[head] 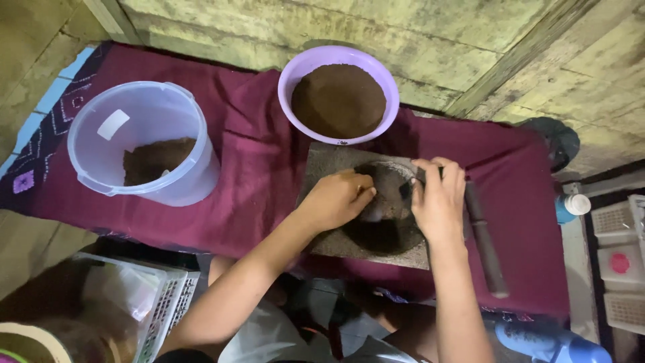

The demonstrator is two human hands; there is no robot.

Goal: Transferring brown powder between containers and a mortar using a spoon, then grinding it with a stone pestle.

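Observation:
A flat grey stone slab (329, 235) with a dark hollow in its middle lies on a maroon cloth (248, 175). Dark brown powder (383, 235) sits in the hollow. My left hand (339, 196) rests over the hollow's left side, fingers curled on a small pale object that is mostly hidden. My right hand (440, 198) is at the hollow's right edge, fingers bent around a small dark thing I cannot identify. A dark cylindrical stone roller (485, 242) lies just right of my right hand.
A purple bowl (289, 81) full of brown powder stands behind the slab. A clear plastic bucket (144, 114) with some powder is at left. White baskets (168, 302) sit at lower left, white trays (621, 269) and a bottle (571, 207) at right. A wooden wall runs behind.

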